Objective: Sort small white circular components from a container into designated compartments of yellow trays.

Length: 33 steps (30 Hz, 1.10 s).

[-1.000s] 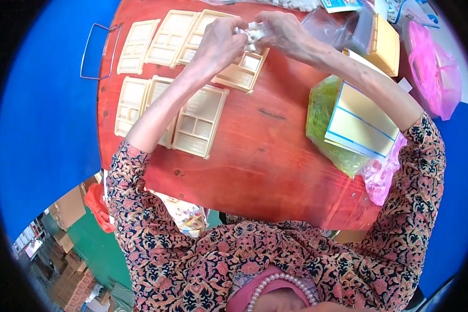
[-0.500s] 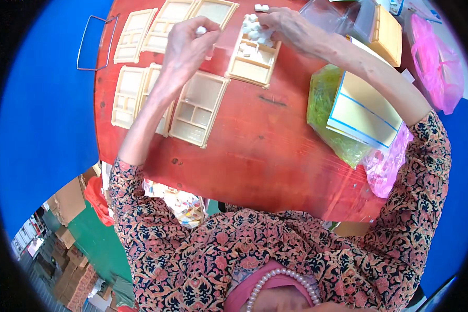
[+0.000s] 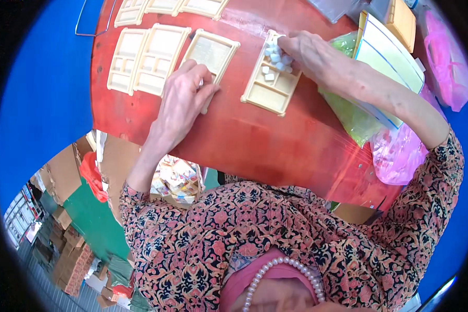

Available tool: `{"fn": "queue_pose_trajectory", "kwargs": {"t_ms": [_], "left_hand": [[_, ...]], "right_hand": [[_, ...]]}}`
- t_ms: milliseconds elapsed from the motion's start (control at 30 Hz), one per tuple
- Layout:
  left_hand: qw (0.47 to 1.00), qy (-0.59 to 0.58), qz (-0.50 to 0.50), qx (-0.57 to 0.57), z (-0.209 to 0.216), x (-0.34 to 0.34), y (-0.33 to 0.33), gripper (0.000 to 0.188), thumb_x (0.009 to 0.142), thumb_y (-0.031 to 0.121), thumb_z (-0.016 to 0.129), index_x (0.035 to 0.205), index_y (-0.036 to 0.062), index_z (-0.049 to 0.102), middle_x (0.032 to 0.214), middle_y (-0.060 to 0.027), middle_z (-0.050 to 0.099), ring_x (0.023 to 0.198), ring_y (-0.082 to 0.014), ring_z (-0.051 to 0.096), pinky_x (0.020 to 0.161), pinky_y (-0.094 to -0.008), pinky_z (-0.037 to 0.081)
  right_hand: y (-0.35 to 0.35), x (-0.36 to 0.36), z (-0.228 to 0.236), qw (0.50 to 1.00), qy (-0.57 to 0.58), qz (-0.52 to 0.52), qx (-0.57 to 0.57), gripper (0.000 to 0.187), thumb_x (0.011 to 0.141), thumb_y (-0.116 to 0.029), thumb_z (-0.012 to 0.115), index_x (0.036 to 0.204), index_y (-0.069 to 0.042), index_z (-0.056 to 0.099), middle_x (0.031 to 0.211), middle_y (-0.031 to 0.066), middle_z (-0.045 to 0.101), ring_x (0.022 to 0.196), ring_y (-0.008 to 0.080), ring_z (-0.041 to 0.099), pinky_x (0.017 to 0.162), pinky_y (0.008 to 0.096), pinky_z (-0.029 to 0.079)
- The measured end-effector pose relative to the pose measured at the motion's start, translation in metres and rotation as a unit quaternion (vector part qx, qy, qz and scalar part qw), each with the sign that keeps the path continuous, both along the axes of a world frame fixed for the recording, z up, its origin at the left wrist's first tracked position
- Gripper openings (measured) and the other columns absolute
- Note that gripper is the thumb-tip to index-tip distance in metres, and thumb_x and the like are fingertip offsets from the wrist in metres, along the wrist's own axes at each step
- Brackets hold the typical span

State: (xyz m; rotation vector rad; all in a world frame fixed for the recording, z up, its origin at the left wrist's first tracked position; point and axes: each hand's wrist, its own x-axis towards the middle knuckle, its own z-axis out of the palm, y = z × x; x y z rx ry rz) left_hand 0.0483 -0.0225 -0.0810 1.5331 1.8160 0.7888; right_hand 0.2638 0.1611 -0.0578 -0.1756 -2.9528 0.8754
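Observation:
My left hand (image 3: 182, 96) pinches a small white cube (image 3: 201, 82) between thumb and fingers. It is over the near end of a pale divided tray (image 3: 213, 47), the right one of the near row, and hides part of it. Further right stands another pale tray (image 3: 265, 99), with a pile of white cubes (image 3: 278, 60) in its far part and a bare compartment at its near end. Bent over the far right side of that pile is my right hand (image 3: 309, 54). Its fingertips touch the cubes, and what they grip is hidden.
More pale trays (image 3: 161, 57) lie in two rows at the left of the red table (image 3: 234, 140). To the right are a green plastic bag (image 3: 351, 117), a cream and blue sheet (image 3: 387, 57) and pink bags (image 3: 398, 158). A wire frame (image 3: 94, 35) juts past the left edge.
My left hand has come nearer, from the far row to the near row, still holding a white cube. The tray of cubes has slid toward me with my right hand. The view has shifted.

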Motion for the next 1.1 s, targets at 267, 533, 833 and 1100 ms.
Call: {"fn": "queue_pose_trajectory", "kwargs": {"t_ms": [267,533,833,1100], "left_hand": [[0.998,-0.057,0.029,0.013,-0.004,0.000,0.002,0.010,0.084,0.005,0.065,0.084,-0.0041,0.062,0.076,-0.0150,0.058,0.064,-0.0269,0.059,0.058,-0.0369,0.046],[0.992,0.014,-0.050,0.112,0.004,0.000,0.007,0.021,0.083,0.002,0.062,0.104,-0.0006,0.064,0.081,-0.0164,0.060,0.073,-0.0318,0.061,0.064,-0.0388,0.047],[0.967,0.154,-0.179,0.099,0.023,-0.009,-0.002,0.025,0.075,-0.001,0.064,0.099,0.0012,0.061,0.081,-0.0168,0.058,0.074,-0.0353,0.061,0.063,-0.0438,0.047],[0.973,0.094,-0.158,0.137,0.028,-0.006,-0.011,0.014,0.080,0.002,0.065,0.093,-0.0003,0.059,0.082,-0.0172,0.058,0.074,-0.0371,0.061,0.062,-0.0442,0.048]], "right_hand": [[-0.039,-0.018,-0.013,0.993,0.053,-0.032,-0.098,0.011,0.077,0.001,0.055,0.085,0.006,0.051,0.075,0.0210,0.057,0.073,0.0344,0.060,0.064,0.0414,0.047],[-0.048,-0.030,0.013,0.968,-0.111,-0.173,-0.145,0.022,0.077,-0.005,0.068,0.090,0.005,0.052,0.075,0.0183,0.054,0.070,0.0287,0.056,0.064,0.0395,0.044],[-0.069,-0.032,-0.002,0.982,-0.019,-0.150,-0.110,0.014,0.080,-0.003,0.065,0.088,0.005,0.057,0.078,0.0193,0.059,0.070,0.0294,0.058,0.065,0.0380,0.046],[-0.067,-0.042,0.024,0.972,-0.099,-0.167,-0.132,0.012,0.081,-0.002,0.064,0.085,0.005,0.056,0.076,0.0189,0.060,0.071,0.0313,0.059,0.066,0.0393,0.046]]}}
